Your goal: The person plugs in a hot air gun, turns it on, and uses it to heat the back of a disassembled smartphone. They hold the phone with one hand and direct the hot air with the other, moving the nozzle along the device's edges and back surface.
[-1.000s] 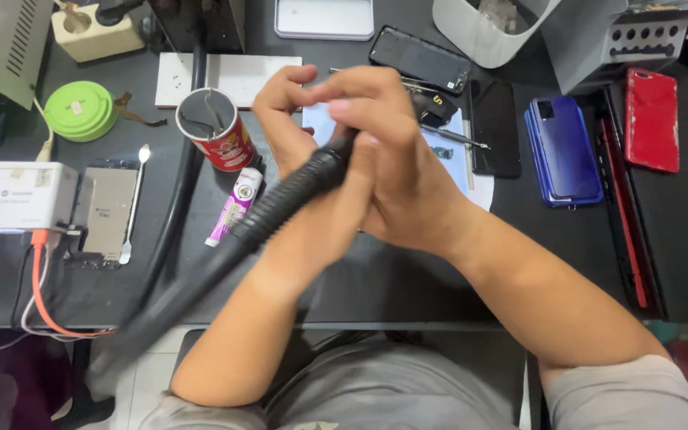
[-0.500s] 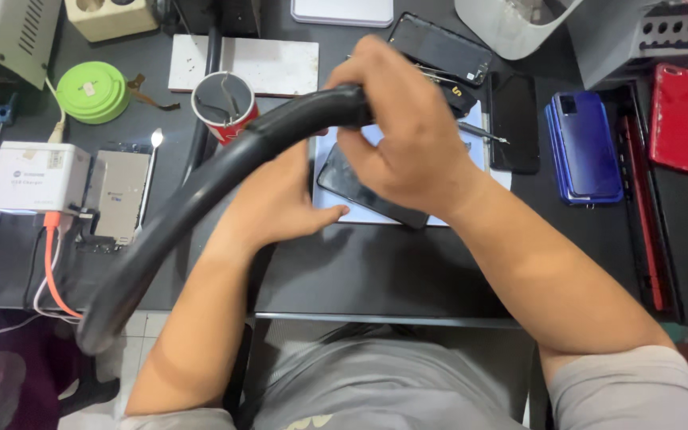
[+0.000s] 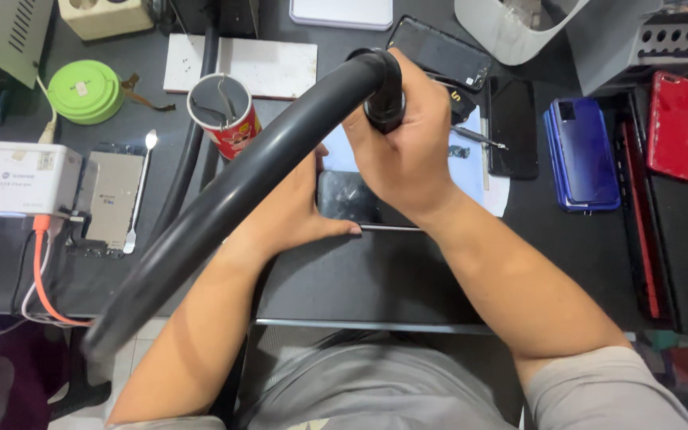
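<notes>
head view: right hand [image 3: 404, 151] wrapped around black hose [image 3: 224, 203] near its nozzle; left hand [image 3: 296, 215] flat, fingers spread, pressing phone [image 3: 348, 199] on mat [image 3: 471, 171].

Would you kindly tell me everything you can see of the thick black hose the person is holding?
The black hose is a thick, smooth tube, matt and rubbery-looking. It rises from the lower left beside the desk edge, arcs over the left forearm and bends down at the top into a ribbed black end piece. The right hand grips that end, pointing it down towards the dark phone lying flat on the desk. The left hand rests on the phone beneath the hose. Its tip and far end are hidden.
</notes>
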